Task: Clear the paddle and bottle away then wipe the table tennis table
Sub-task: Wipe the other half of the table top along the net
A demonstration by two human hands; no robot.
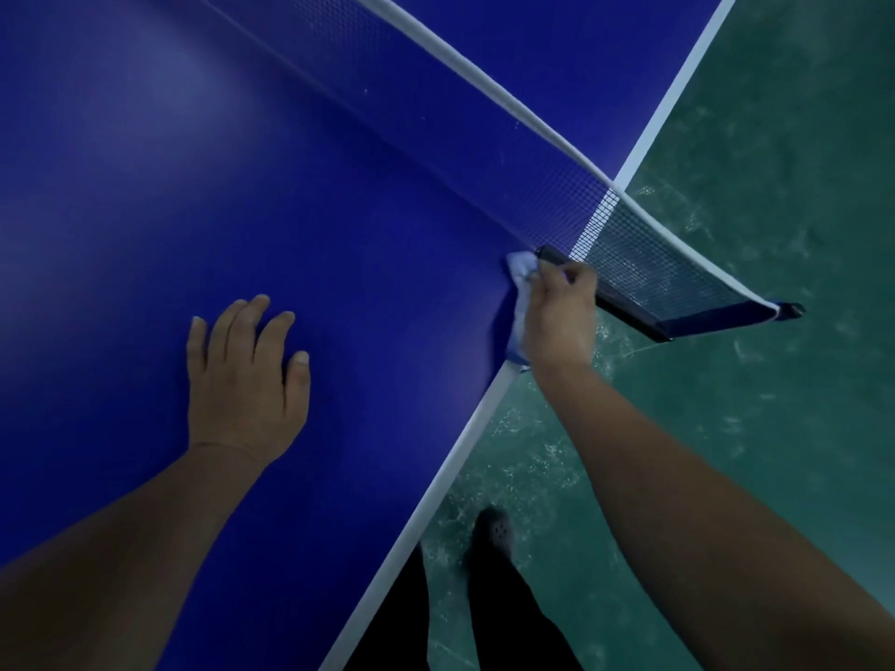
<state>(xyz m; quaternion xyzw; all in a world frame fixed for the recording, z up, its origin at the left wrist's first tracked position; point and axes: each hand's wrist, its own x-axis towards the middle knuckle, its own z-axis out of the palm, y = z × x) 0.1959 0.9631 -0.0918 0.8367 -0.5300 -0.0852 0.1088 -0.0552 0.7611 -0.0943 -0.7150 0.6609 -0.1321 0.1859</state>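
Wiping is in hand: the right hand (557, 314) bunches a pale blue cloth (519, 302) in its grip at the desk (145, 196) edge beside the net clamp (629, 302), left hand (244, 380) flat and open; paddle and bottle unseen, so next sweep away from the net.

A blue table tennis table (145, 196) fills the left and centre of the frame, its white edge line running diagonally from lower centre to upper right. A net (557, 196) with a white top band crosses it from the top centre down to a dark clamp post (629, 307) at the right edge. A left hand (244, 380) rests flat on the surface at centre left. A pale blue cloth (520, 293), probably a wiping rag, lies against the surface by the net's base. Green floor (775, 331) lies beyond, at right.
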